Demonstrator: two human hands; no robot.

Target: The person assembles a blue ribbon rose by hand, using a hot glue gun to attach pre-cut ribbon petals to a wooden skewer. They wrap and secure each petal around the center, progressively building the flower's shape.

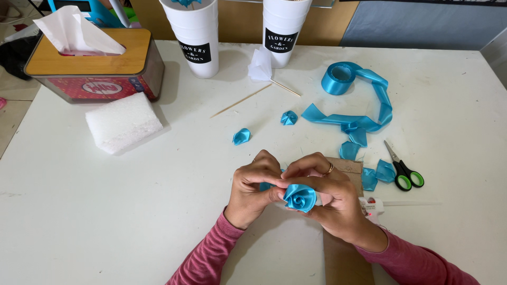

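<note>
Both my hands meet near the table's front middle around a small blue ribbon rose (300,197). My left hand (254,186) pinches its left side with thumb and fingers. My right hand (330,196) cups the rose from the right and behind, a ring on one finger. Two folded blue ribbon petals (241,136) (288,117) lie on the white table (79,211) beyond my hands. A roll of blue ribbon (338,78) with a long loose tail (364,119) lies further back right, with cut ribbon pieces (377,174) near it.
Green-handled scissors (404,170) lie to the right. A brown cardboard strip (343,253) sits under my right hand, a glue gun (376,206) beside it. A white foam block (122,122), tissue box (95,63), two white cups (196,37) (282,31) and wooden skewers (240,101) stand behind.
</note>
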